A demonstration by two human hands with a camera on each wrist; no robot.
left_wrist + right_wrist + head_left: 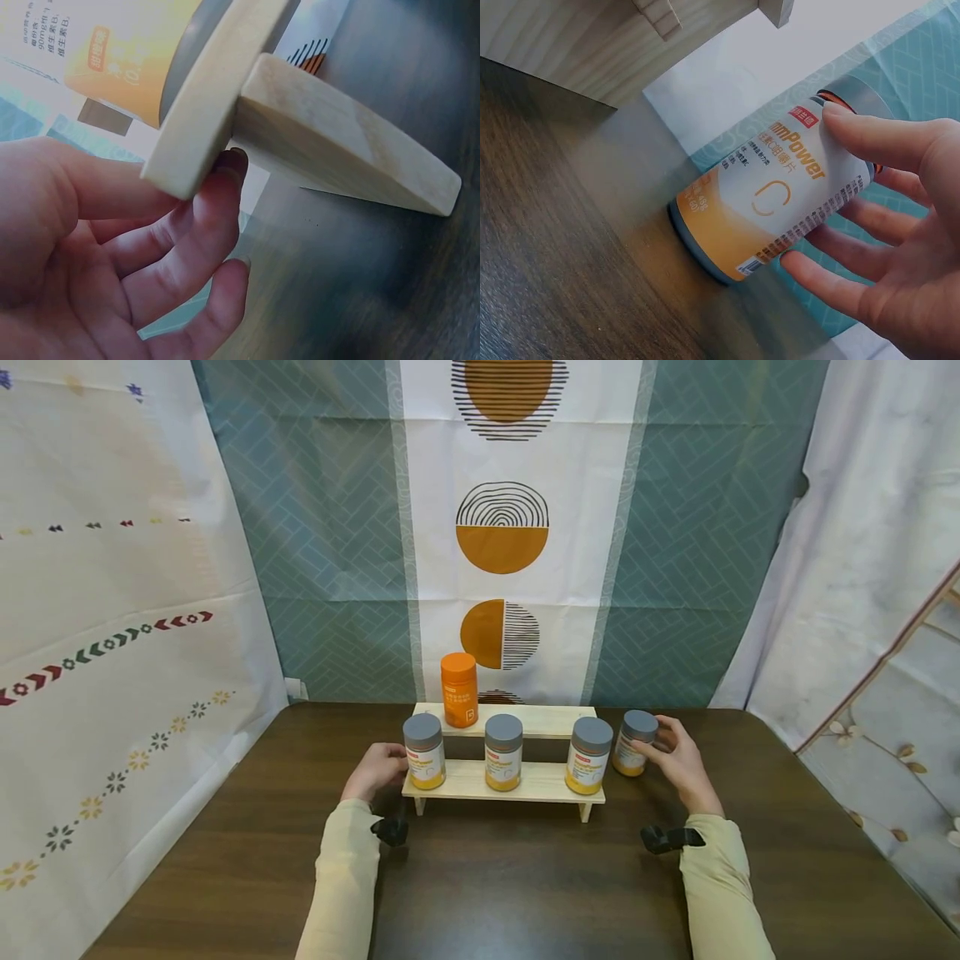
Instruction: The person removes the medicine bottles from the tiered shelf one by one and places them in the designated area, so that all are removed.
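A two-tier light wooden rack [465, 777] stands on the table. My left hand [377, 770] grips the left end of its lower board [202, 112], fingertips curled under the edge beside a slanted leg [337, 135]; the thumb is hidden in the left wrist view. Just right of the rack, my right hand [677, 762] holds a grey-capped supplement jar [769, 191] with a white and yellow label, thumb on one side near the cap and fingers on the other. The jar is upright, its base close over the tabletop.
Three matching grey-capped jars stand on the lower tier: left [425, 768], middle [503, 767] and right [587, 770]. An orange jar [460, 702] is on the upper tier's left part. Behind the dark wooden table [525, 885] hangs a patterned curtain [330, 527].
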